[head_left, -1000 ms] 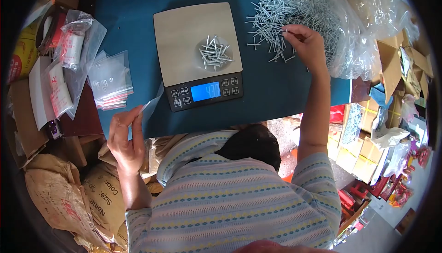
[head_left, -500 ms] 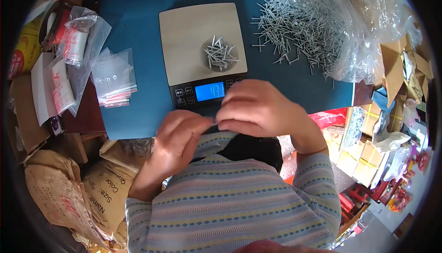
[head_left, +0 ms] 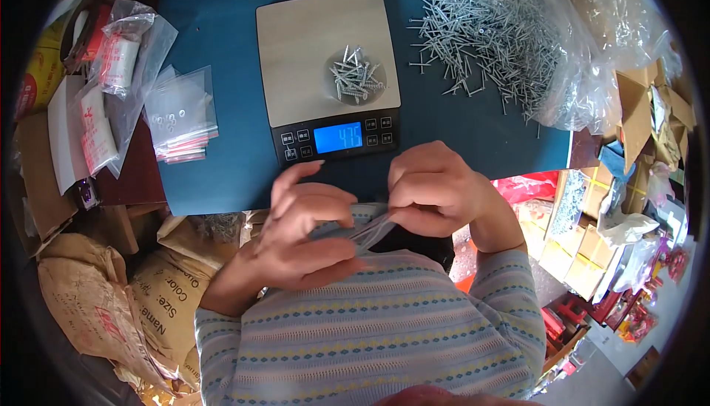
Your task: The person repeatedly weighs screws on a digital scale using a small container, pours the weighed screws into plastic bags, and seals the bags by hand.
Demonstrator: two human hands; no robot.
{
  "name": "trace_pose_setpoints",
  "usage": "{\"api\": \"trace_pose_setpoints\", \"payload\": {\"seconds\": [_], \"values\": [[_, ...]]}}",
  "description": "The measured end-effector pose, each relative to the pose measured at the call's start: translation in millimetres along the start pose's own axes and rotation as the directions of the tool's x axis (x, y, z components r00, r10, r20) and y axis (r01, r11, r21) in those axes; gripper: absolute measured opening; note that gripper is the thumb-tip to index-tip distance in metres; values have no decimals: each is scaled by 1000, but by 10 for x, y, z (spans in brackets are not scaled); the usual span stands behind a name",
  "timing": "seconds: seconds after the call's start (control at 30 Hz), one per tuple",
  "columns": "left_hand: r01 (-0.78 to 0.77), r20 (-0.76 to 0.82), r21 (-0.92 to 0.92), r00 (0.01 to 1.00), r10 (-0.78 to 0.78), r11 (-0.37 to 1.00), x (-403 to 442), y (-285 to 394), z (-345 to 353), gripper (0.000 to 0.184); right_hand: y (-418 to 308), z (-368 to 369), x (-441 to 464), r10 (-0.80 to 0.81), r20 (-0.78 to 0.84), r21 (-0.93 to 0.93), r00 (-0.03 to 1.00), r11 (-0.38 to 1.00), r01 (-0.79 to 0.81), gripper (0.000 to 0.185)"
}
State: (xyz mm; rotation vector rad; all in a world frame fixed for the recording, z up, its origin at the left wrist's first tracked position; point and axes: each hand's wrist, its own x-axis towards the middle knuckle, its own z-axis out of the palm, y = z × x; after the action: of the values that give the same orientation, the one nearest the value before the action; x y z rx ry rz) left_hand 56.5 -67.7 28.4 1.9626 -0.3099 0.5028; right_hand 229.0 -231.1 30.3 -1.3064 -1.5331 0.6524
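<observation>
My right hand (head_left: 435, 190) pinches the edge of a small clear plastic bag (head_left: 375, 231) at the front edge of the table. My left hand (head_left: 307, 228) is at the bag's other side with its fingers spread apart, somewhat blurred; whether its fingertips touch the plastic I cannot tell. Just beyond both hands sits a digital scale (head_left: 303, 58) with a lit blue display. A small heap of screws (head_left: 356, 77) lies in a shallow round dish on the right part of its plate.
To the right, a large pile of loose screws (head_left: 488, 36) spills from a clear plastic sack (head_left: 588, 88). A stack of flat zip bags (head_left: 181, 114), with a few small rings on top, lies left of the scale. Wrapped white rolls (head_left: 96, 132) and cardboard boxes (head_left: 37, 177) stand farther left.
My hands have moved apart, and the clear bag now shows between them. My left hand's fingers have spread from a pinch. The scale's displayed number has changed.
</observation>
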Motion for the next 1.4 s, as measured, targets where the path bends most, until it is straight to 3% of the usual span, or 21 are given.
{"api": "trace_pose_setpoints", "payload": {"seconds": [0.03,0.13,0.17,0.2,0.27,0.33,0.43,0.5,0.6,0.63,0.73,0.77,0.8,0.9,1.03,1.13,1.17,1.27,1.4], "values": [[-14,-67,-9,998,14,1000,-8,2,-23,25,2,-14,-4,40,65,-38,997,999,-38,16],[-56,35,-27,998,57,998,-90,-65,-106,24,140,-47,52,22,-92,-141,995,989,-35,15],[2,66,7,998,-2,1000,-78,-50,-112,23,215,-144,64,46,-169,-209,985,975,-81,19],[58,96,44,993,-62,997,-49,-19,-123,23,268,-260,65,113,-198,-284,974,944,-168,36],[123,143,96,980,-136,988,-7,12,-144,23,487,-368,90,92,-279,-393,956,897,-202,60],[145,185,125,969,-167,982,7,14,-160,23,612,-364,151,154,-259,-460,954,848,-262,69],[111,46,41,993,-113,993,-56,-127,-57,23,813,-231,228,209,-207,-535,956,794,-289,76],[173,-22,69,985,-172,982,-111,-179,-42,23,900,-166,236,178,-209,-614,962,742,-270,75],[233,-98,101,970,-223,967,-51,-228,-56,20,857,-156,238,309,-271,-168,911,917,-361,70],[268,-111,100,960,-257,958,-40,-260,-39,19,820,-142,288,266,-274,179,924,958,-223,67],[299,-142,89,948,-285,950,52,-319,33,17,637,-164,353,203,-207,323,957,937,-129,61],[323,-159,83,938,-308,943,65,-321,78,17,499,-184,410,207,-171,332,963,933,-141,54],[347,-176,77,927,-330,935,69,-328,113,17,436,-218,463,149,-130,221,980,968,-118,51],[248,-185,106,956,-226,963,61,-398,175,21,250,-220,599,67,-40,-35,997,997,-68,39],[161,-173,202,977,-126,966,103,-392,177,23,-5,-136,678,-21,-9,-535,1000,845,13,35],[108,-219,247,974,-54,963,127,-422,192,24,-83,-125,670,-8,-19,-584,1000,812,-5,46],[160,-231,209,967,-110,965,104,-404,196,24,-88,-191,658,3,1,-561,1000,828,-2,45],[182,-202,263,971,-131,947,110,-338,126,22,26,-348,627,-44,-135,-402,990,916,-14,49],[181,-291,248,951,-105,952,147,-317,74,13,662,-363,354,297,-281,-102,913,936,-336,64]]}}
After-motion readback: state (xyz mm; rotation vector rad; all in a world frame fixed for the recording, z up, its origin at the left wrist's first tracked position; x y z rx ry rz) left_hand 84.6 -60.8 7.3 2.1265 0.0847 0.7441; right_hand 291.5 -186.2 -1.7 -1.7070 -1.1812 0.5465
